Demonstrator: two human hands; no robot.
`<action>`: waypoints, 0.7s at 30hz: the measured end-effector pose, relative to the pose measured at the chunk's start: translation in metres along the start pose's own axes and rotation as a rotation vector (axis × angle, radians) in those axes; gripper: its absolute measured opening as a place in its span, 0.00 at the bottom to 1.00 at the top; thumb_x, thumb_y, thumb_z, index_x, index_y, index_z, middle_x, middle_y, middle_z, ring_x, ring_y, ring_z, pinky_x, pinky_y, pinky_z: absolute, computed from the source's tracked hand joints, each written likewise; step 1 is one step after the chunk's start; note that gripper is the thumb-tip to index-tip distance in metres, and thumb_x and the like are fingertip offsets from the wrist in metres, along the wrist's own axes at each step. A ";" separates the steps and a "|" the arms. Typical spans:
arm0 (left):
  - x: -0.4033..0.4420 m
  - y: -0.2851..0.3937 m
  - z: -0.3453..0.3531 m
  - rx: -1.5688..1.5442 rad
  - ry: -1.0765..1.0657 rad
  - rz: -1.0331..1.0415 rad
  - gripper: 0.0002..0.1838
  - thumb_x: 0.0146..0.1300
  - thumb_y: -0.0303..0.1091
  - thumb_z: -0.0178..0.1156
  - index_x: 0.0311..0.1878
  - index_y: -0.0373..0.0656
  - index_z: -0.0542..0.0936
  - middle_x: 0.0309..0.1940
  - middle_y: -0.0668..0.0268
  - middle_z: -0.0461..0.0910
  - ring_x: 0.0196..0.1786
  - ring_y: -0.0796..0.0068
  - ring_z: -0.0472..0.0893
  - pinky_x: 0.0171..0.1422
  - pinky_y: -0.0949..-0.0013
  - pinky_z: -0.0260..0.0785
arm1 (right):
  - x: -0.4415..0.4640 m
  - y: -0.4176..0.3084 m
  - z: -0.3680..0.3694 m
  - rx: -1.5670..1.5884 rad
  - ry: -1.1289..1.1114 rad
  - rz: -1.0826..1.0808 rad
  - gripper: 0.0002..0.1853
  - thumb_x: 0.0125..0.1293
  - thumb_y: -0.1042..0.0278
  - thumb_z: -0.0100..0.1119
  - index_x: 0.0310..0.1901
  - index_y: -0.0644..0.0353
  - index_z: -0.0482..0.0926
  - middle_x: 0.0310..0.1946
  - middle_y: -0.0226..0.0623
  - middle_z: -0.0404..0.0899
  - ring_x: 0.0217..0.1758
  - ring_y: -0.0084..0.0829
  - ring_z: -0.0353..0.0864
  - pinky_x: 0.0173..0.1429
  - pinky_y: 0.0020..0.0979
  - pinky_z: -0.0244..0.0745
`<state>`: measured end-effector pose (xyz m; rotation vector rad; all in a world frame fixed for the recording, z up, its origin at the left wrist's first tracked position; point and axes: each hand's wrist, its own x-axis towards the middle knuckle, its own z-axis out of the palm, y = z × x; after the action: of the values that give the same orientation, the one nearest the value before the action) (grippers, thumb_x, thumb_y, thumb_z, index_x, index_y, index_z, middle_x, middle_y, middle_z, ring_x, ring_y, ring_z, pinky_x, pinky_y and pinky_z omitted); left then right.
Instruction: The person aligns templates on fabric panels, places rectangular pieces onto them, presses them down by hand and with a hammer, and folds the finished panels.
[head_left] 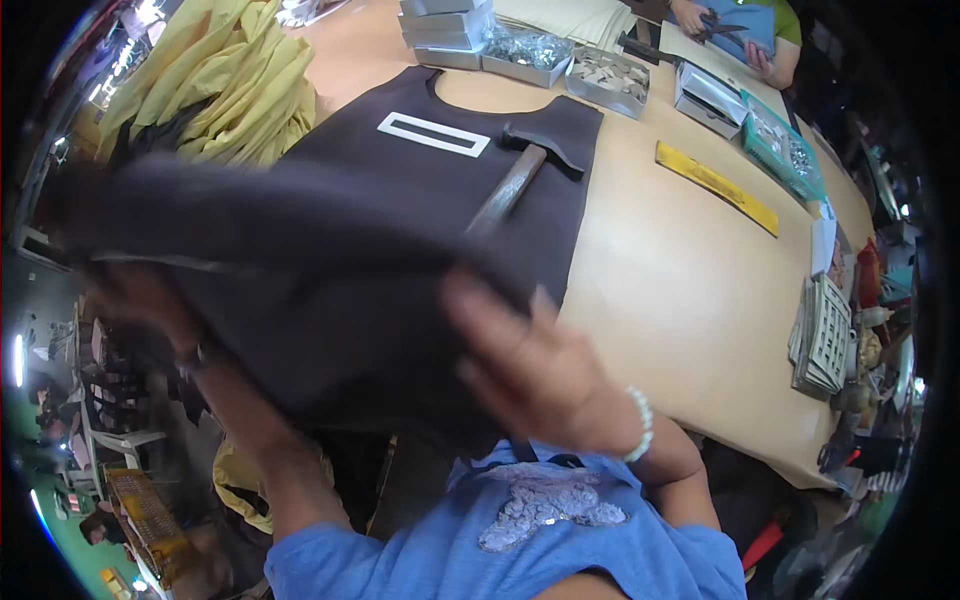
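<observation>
A dark brown apron-like garment piece (pixel 340 150) with a curved neckline lies over the table edge, its near part lifted and blurred. My left hand (pixel 145 300), smeared by motion, grips the raised left part of this cloth. My right hand (pixel 545 365), with a pale bead bracelet, is at the cloth's near right edge. Its blurred fingers are stretched out and apart. A hammer (pixel 515 180) rests on the garment, its handle's lower end hidden behind the raised fold. Left of the hammer head lies a white rectangular frame (pixel 433 135) with a slot.
Yellow cloth (pixel 220 80) is heaped at the far left. Small boxes of metal parts (pixel 525 50) and tan pieces (pixel 607 80) line the back. A yellow strip (pixel 715 187) and stacked templates (pixel 822 335) are to the right. Another person's hand (pixel 765 65) works at the far right.
</observation>
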<state>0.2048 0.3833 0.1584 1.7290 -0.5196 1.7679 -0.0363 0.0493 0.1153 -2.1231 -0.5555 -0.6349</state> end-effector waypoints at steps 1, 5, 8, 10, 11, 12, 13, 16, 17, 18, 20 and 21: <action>-0.008 -0.006 0.032 0.068 -0.036 0.078 0.18 0.62 0.34 0.56 0.51 0.32 0.75 0.51 0.50 0.76 0.51 0.58 0.76 0.57 0.61 0.66 | 0.004 0.013 -0.008 -0.035 0.074 0.080 0.40 0.52 0.82 0.61 0.68 0.59 0.59 0.59 0.55 0.67 0.46 0.39 0.78 0.38 0.28 0.76; -0.042 0.020 0.145 0.074 -0.287 0.192 0.17 0.55 0.31 0.59 0.47 0.33 0.78 0.45 0.48 0.78 0.47 0.48 0.77 0.54 0.54 0.67 | 0.001 0.087 -0.020 0.081 0.136 0.396 0.41 0.50 0.81 0.61 0.68 0.66 0.55 0.65 0.58 0.59 0.67 0.47 0.60 0.66 0.34 0.57; -0.100 0.002 0.210 0.153 -0.493 0.197 0.15 0.56 0.33 0.57 0.46 0.38 0.78 0.45 0.53 0.78 0.52 0.51 0.74 0.60 0.49 0.61 | -0.006 0.145 -0.016 0.154 0.154 0.598 0.42 0.51 0.79 0.61 0.68 0.68 0.53 0.66 0.59 0.56 0.72 0.48 0.55 0.73 0.34 0.50; -0.131 -0.001 0.239 0.240 -0.658 0.149 0.20 0.58 0.37 0.55 0.54 0.42 0.75 0.57 0.57 0.71 0.63 0.55 0.66 0.64 0.40 0.54 | -0.004 0.163 -0.015 0.140 0.176 0.626 0.42 0.51 0.79 0.61 0.68 0.69 0.53 0.67 0.58 0.56 0.72 0.47 0.55 0.74 0.33 0.49; -0.144 -0.003 0.249 0.307 -0.715 0.196 0.23 0.60 0.39 0.55 0.58 0.43 0.73 0.62 0.57 0.67 0.67 0.55 0.62 0.65 0.36 0.52 | -0.004 0.169 -0.014 0.124 0.190 0.617 0.42 0.51 0.78 0.62 0.68 0.69 0.53 0.67 0.58 0.55 0.72 0.47 0.54 0.74 0.33 0.49; -0.154 0.004 0.253 0.351 -0.838 0.153 0.24 0.61 0.42 0.54 0.60 0.46 0.71 0.66 0.57 0.62 0.70 0.53 0.56 0.65 0.33 0.48 | -0.005 0.175 -0.012 0.116 0.184 0.652 0.41 0.53 0.76 0.62 0.68 0.68 0.53 0.68 0.57 0.55 0.72 0.46 0.54 0.74 0.33 0.49; -0.164 0.010 0.256 0.396 -0.959 0.108 0.25 0.63 0.45 0.53 0.63 0.49 0.69 0.69 0.57 0.57 0.73 0.52 0.50 0.66 0.30 0.45 | -0.005 0.180 -0.009 0.099 0.198 0.646 0.41 0.53 0.75 0.62 0.68 0.68 0.53 0.68 0.57 0.55 0.72 0.46 0.54 0.74 0.33 0.49; -0.188 0.006 0.258 0.376 -1.306 -0.147 0.30 0.67 0.57 0.42 0.69 0.56 0.63 0.73 0.57 0.49 0.75 0.48 0.43 0.68 0.29 0.35 | -0.007 0.182 -0.001 0.075 0.240 0.638 0.39 0.56 0.69 0.62 0.68 0.68 0.55 0.67 0.58 0.55 0.72 0.47 0.54 0.74 0.34 0.49; -0.193 0.007 0.257 0.370 -1.406 -0.239 0.30 0.66 0.59 0.40 0.69 0.58 0.62 0.73 0.57 0.49 0.75 0.48 0.43 0.69 0.29 0.34 | -0.007 0.183 0.001 0.076 0.261 0.636 0.38 0.57 0.69 0.62 0.67 0.68 0.55 0.67 0.59 0.55 0.72 0.47 0.54 0.74 0.34 0.50; -0.195 0.006 0.255 0.310 -1.388 -0.342 0.32 0.66 0.61 0.39 0.70 0.59 0.61 0.73 0.57 0.49 0.74 0.48 0.44 0.69 0.29 0.34 | -0.008 0.183 0.003 0.078 0.281 0.635 0.38 0.57 0.68 0.61 0.67 0.68 0.56 0.67 0.59 0.56 0.72 0.48 0.55 0.73 0.34 0.50; -0.198 0.004 0.255 0.281 -1.366 -0.336 0.31 0.66 0.59 0.40 0.69 0.57 0.63 0.72 0.57 0.52 0.74 0.48 0.48 0.68 0.29 0.37 | -0.008 0.182 0.006 0.090 0.304 0.660 0.37 0.58 0.67 0.61 0.67 0.68 0.57 0.66 0.59 0.57 0.72 0.48 0.55 0.73 0.34 0.50; -0.197 0.004 0.253 0.267 -1.356 -0.332 0.30 0.66 0.58 0.41 0.68 0.56 0.64 0.71 0.56 0.53 0.73 0.48 0.49 0.68 0.28 0.38 | -0.006 0.178 0.005 0.100 0.310 0.682 0.37 0.58 0.66 0.61 0.67 0.68 0.58 0.66 0.60 0.58 0.72 0.48 0.55 0.73 0.34 0.50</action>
<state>0.3861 0.1851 -0.0170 2.8381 -0.4523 0.2255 0.0640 -0.0468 0.0041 -1.8993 0.3001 -0.5071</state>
